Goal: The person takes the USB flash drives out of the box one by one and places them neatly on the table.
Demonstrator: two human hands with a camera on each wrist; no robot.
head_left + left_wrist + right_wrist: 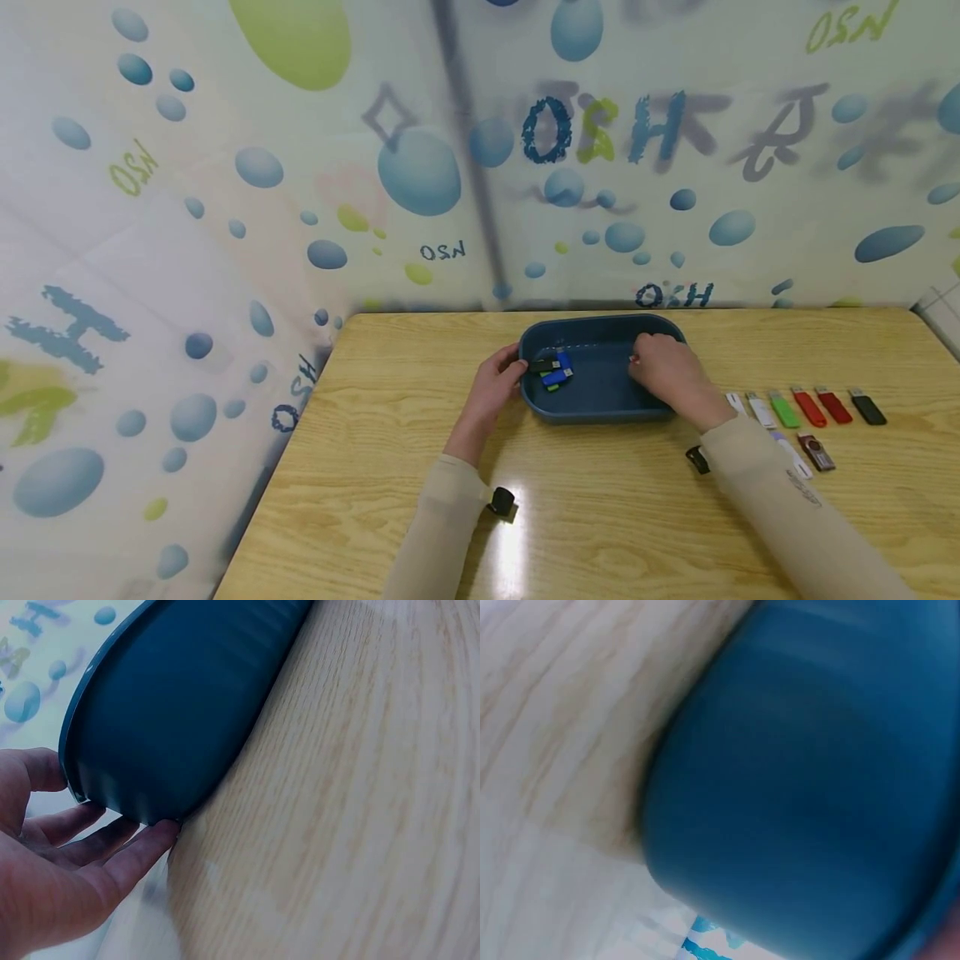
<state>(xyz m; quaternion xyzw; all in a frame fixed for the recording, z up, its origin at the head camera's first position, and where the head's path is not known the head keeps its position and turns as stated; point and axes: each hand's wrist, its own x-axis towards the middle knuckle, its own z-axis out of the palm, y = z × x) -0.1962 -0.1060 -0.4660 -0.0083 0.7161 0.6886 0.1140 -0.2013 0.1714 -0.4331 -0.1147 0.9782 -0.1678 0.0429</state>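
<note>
A dark blue oval tub [600,392] stands on the wooden table [600,508]. My left hand [498,382] holds its left end. In the left wrist view the thumb lies at the rim and the fingers [112,847] lie against the outer wall of the tub [172,712]. Inside the tub, at its left end, lie a black USB stick [543,365], a blue one [559,372] and a green one [552,385]. My right hand [663,371] reaches over the right rim with curled fingers, and a small red-tipped thing [633,359] shows at the fingertips. The right wrist view shows only the blurred tub wall [810,787].
Right of the tub lies a row of USB sticks: white [760,410], green [784,410], red [809,407], red [833,406] and black [868,408]. A dark red swivel stick [816,451] lies nearer me. A patterned curtain [420,175] backs the table.
</note>
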